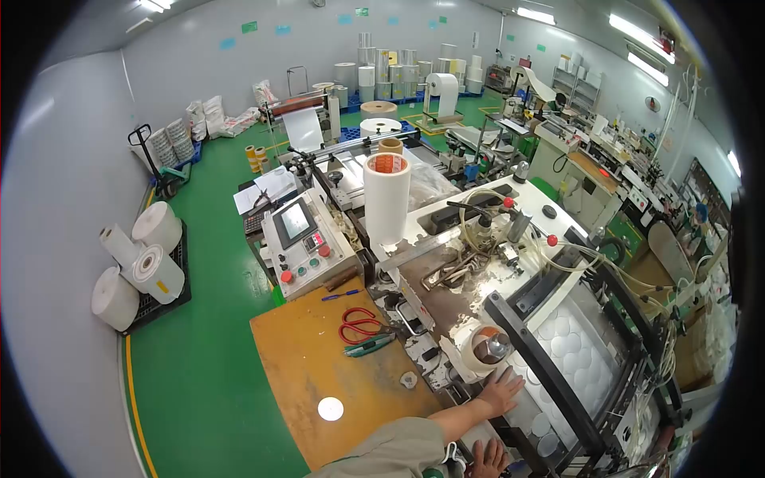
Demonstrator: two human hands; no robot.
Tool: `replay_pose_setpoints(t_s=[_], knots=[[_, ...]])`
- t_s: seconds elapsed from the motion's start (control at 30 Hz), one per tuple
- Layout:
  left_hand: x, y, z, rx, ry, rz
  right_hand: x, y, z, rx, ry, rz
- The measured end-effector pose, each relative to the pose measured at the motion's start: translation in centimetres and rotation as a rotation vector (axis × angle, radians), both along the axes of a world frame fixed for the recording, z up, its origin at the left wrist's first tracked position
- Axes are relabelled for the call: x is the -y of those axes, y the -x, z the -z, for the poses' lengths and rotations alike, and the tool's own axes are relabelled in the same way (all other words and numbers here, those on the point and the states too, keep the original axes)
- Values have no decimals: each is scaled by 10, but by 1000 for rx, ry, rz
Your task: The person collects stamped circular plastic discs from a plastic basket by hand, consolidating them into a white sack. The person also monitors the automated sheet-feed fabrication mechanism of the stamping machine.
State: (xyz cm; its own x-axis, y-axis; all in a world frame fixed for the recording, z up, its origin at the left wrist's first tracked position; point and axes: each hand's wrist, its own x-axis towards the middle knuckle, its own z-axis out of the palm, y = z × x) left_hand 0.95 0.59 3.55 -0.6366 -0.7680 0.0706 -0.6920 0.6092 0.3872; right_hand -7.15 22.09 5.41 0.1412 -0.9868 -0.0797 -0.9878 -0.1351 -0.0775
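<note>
My left hand [500,392] reaches across from the bottom with fingers outstretched, resting on the near left edge of the machine's flat bed, beside a pale sheet marked with round white discs [558,344]. A dark bar [546,374] of the machine's frame crosses over this bed. Just left of the hand is a small roll [478,350] with a metal knob at its core. My right hand [488,460] is at the bottom edge of the view, partly cut off, its fingers apart and nothing visible in them.
On the wooden board [295,358] lie red-handled scissors [362,325], a green utility knife [369,345], a blue pen [340,295] and a white disc [331,409]. A control panel [307,239] and a tall white roll [387,203] stand beyond. Rolls [157,272] sit on a black pallet at left.
</note>
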Motion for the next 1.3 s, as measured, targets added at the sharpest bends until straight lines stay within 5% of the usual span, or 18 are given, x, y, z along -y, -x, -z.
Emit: replay_pose_setpoints(t_s=[0.2, 0.5, 1.03, 1.1, 1.13, 1.23, 1.3], knots=[[-3, -5, 22, -35, 99, -6, -2, 4, 36, -86, 49, -33], [-2, -3, -6, -11, 57, -17, 1, -3, -10, -13, -29, -9], [-2, -1, 1, 1, 86, -25, -3, -10, 3, -71, 98, -21], [-2, -4, 10, 3, 81, -18, -1, -17, -6, 46, -39, 40], [-2, -5, 13, 4, 86, -18, 1, -15, -2, -248, -27, -60], [-2, -3, 17, -23, 13, -8, 3, -16, -15, -4, -249, 48], [-2, -2, 16, -49, 51, -16, -1, -8, 1, -36, -90, -4]])
